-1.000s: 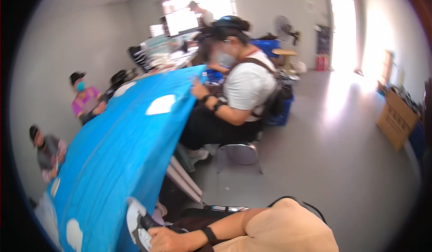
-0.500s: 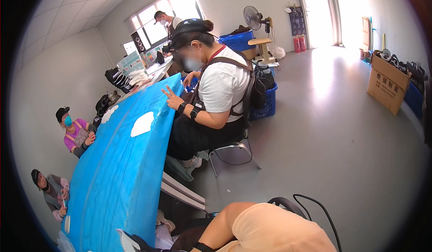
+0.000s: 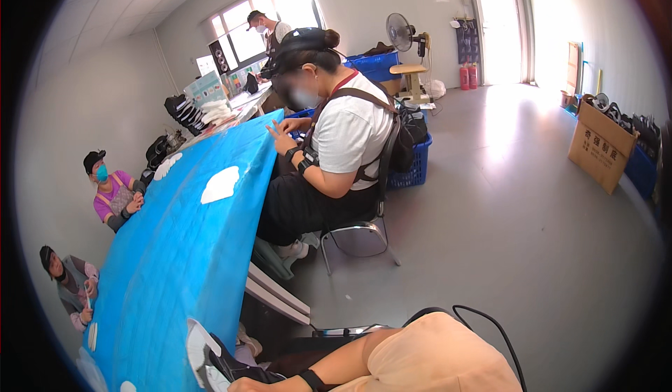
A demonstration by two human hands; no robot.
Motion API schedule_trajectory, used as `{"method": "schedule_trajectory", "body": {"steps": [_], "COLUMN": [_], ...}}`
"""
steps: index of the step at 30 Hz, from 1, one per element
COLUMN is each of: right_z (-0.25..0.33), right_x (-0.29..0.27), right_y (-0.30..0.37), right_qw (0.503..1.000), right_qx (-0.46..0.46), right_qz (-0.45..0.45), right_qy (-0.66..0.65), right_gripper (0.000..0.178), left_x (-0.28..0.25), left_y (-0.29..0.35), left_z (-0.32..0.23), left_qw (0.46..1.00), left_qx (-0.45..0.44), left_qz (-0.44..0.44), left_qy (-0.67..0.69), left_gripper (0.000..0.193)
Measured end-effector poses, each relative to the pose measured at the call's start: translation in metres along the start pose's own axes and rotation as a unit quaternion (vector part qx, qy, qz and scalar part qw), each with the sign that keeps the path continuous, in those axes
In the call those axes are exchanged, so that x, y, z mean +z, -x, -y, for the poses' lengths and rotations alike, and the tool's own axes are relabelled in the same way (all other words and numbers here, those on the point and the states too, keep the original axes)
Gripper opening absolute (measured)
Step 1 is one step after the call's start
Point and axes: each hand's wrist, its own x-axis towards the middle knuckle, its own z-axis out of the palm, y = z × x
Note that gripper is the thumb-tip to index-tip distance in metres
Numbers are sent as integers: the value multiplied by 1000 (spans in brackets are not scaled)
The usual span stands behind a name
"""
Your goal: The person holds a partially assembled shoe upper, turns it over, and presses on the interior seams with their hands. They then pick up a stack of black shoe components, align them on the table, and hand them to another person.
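My right arm comes in from the lower edge in a peach sleeve, with a black band round the wrist. At the bottom of the picture my right hand (image 3: 246,386), partly cut off, grips what looks like a black shoe with a white sole (image 3: 197,346). The fingers hardly show. The shoe tilts upward at the near edge of a table covered in blue sheeting (image 3: 175,266). My left hand is out of view.
A co-worker in a white T-shirt (image 3: 353,129) sits on a chair along the table's right side. Two people (image 3: 115,196) sit opposite; another stands by the window. White pieces (image 3: 220,185) lie on the sheeting. A cardboard box (image 3: 602,147) stands at the right wall.
The shoe and my right forearm have come further into view from the lower edge. My view has shifted slightly. The seated co-worker's raised hand has moved closer to the other hand.
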Motion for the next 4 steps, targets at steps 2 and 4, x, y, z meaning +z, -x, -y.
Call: {"method": "schedule_trajectory", "body": {"steps": [2, 4], "right_z": [-1, -1], "right_x": [5, 3], "right_y": [14, 17], "right_qw": [999, 995], "right_qx": [35, 70], "right_qz": [19, 63], "right_qy": [-13, -33], "right_gripper": [22, 29], "left_x": [1, 2], "left_y": [7, 11], "left_z": [3, 5], "left_qw": [1000, 1000], "left_qx": [2, 1], "left_qz": [-4, -8], "left_qy": [1, -1], "left_gripper": [52, 52]}}
